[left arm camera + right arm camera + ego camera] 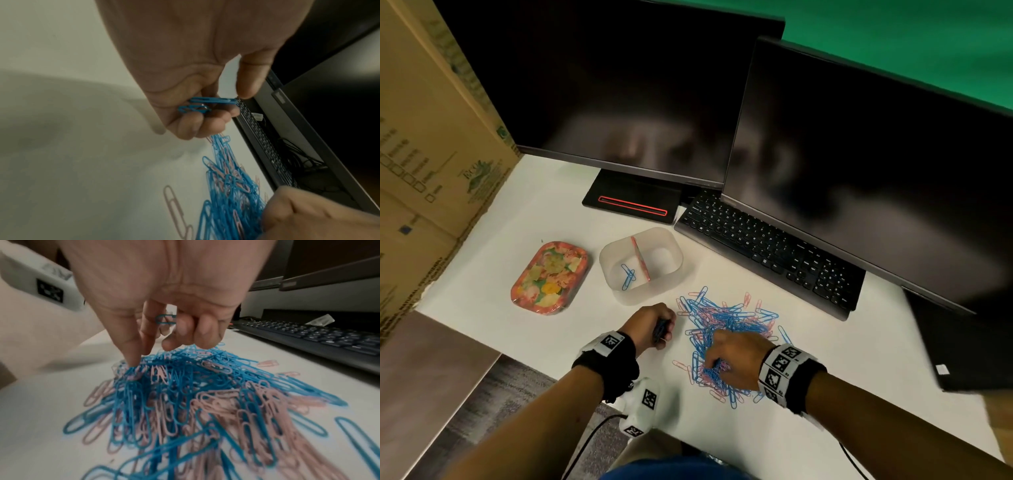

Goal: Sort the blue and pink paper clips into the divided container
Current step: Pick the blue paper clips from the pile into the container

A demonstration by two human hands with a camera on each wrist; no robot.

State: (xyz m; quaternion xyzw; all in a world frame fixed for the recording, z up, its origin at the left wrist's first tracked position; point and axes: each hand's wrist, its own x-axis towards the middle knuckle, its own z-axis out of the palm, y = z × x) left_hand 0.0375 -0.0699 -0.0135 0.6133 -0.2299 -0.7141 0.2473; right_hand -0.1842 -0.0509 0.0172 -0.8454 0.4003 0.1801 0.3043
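The divided container (641, 265) stands on the tabletop (489, 274), between the tin (550, 278) and keyboard (767, 248). The paper clip pile (726, 329) lies before it. Two monitors (619, 96) stand behind.

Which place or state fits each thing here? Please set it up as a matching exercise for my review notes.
Things:
1. left hand
2. right hand
3. divided container
4. floral tin

Places or states:
A. reaching down into the mixed clip pile
B. a few blue clips in its left compartment, right compartment empty
C. holding a small bunch of blue clips
D. closed, left of the container

Pairs: 1-C, 2-A, 3-B, 4-D
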